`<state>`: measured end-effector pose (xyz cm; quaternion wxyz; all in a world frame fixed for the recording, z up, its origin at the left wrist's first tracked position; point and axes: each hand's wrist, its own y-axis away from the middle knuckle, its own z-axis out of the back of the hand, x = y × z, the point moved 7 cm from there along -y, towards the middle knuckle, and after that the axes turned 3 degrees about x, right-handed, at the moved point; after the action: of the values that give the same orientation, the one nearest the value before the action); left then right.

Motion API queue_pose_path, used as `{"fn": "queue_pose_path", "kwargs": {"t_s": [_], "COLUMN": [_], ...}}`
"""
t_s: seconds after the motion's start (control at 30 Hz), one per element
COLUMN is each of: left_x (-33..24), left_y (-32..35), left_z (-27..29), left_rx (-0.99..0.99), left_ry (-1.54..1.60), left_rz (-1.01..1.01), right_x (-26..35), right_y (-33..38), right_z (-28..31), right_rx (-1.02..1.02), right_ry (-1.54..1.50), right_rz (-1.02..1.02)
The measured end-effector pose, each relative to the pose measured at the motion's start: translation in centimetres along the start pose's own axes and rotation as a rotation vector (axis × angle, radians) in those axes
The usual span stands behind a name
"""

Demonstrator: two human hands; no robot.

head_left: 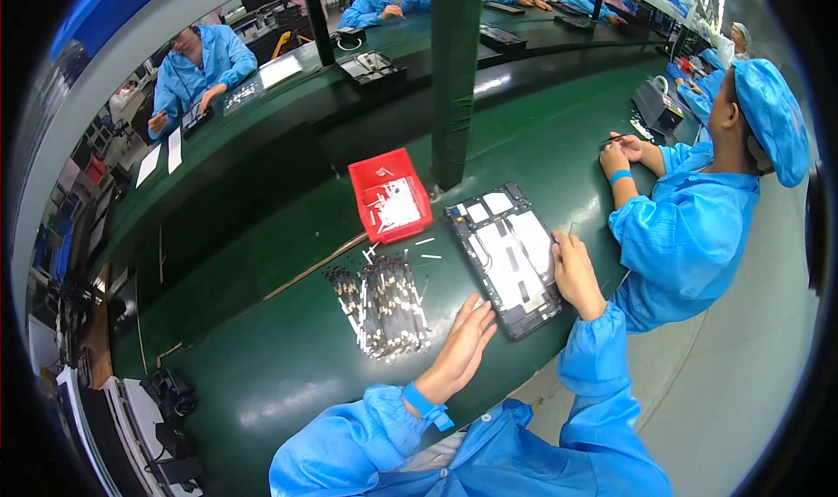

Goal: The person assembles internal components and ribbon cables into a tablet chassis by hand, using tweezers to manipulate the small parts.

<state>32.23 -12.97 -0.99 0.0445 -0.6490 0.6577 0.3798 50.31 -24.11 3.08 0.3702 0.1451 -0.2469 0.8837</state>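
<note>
Dark green workbench (288, 357) fills the frame – at its centre lies an opened black tablet chassis (506, 257), steadied by the right hand (576, 274), fingers together on its edge; the left hand (463, 340) rests flat, fingers slightly spread, beside a heap of small dark strips (384, 305) below a red plastic bin (390, 196)

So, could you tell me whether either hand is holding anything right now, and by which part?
Neither grips anything: the left hand lies flat on the table; the right hand rests on the opened device's right edge.
</note>
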Motion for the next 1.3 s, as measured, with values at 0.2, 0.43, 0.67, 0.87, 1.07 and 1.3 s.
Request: {"fn": "queue_pose_path", "kwargs": {"t_s": [0.2, 0.43, 0.67, 0.87, 1.07, 1.3], "left_x": [2.3, 3.5, 0.2, -0.7, -0.7, 0.5], "left_y": [-0.8, 4.1, 14.1, 24.0, 27.4, 27.1], "left_z": [0.3, -0.9, 2.9, 11.2, 17.0, 19.2], "left_rx": [0.130, -0.089, -0.075, -0.411, -0.592, -0.663], "left_ry": [-0.318, -0.471, -0.237, -0.100, 0.037, -0.115], "left_rz": [-0.062, -0.363, -0.359, -0.574, -0.657, -0.639], "right_x": [-0.9, 2.0, 6.3, 14.3, 18.4, 21.9], "right_y": [2.7, 6.6, 9.6, 10.2, 8.5, 4.6], "right_z": [1.3, 1.9, 2.7, -3.3, -6.1, -8.6], "right_rx": [0.111, 0.153, 0.357, 0.580, 0.465, 0.398], "right_ry": [-0.023, -0.292, -0.935, -0.907, -0.667, -0.175], "right_rz": [-0.135, -0.108, -0.356, -0.250, -0.068, 0.113]}}
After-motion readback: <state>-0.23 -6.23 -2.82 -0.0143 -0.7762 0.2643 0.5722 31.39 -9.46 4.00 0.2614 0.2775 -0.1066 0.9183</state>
